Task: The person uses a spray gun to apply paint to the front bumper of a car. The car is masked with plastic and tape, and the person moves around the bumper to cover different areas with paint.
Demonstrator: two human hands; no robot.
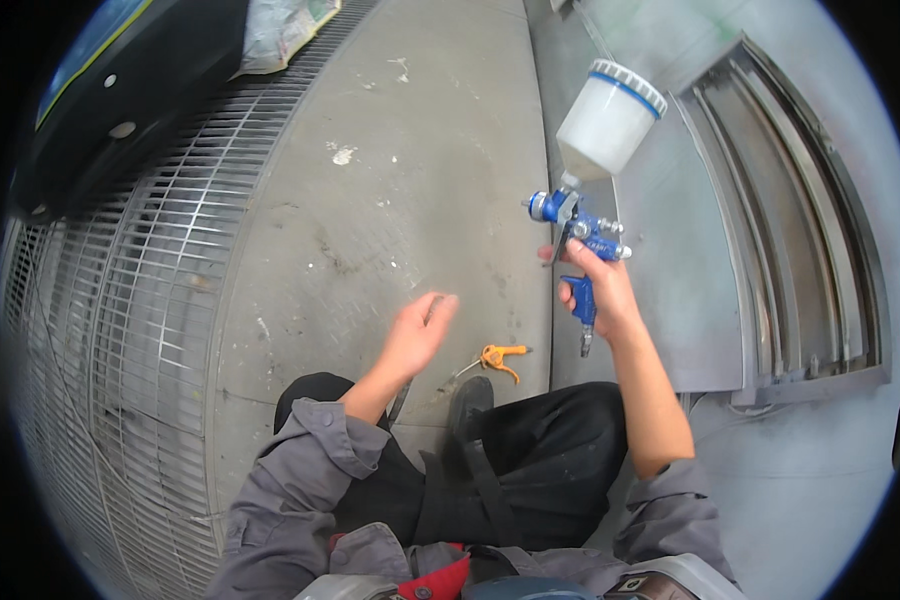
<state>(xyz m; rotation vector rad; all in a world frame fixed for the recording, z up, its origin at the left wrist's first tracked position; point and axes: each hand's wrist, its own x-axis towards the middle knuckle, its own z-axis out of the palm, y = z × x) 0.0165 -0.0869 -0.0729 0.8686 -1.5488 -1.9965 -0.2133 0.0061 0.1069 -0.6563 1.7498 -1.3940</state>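
Note:
My right hand [595,280] grips the handle of a blue spray gun [580,225], held up at the right beside the metal wall. A white cylindrical cup [615,115] with a ridged lid and blue ring is mounted on top of the gun. My left hand [420,330] is in midair at the centre, fingers loosely curled and slightly apart, holding nothing I can see. An orange blow gun [500,353] with a thin nozzle lies on the floor just to the right of my left hand, near my shoe.
A metal grate [140,330] runs along the left, with a large black panel [120,90] and a pale bag [280,30] at upper left. The grey floor [390,180] has paint spots. On the right, a metal wall [690,300] has a recessed slatted frame [800,230].

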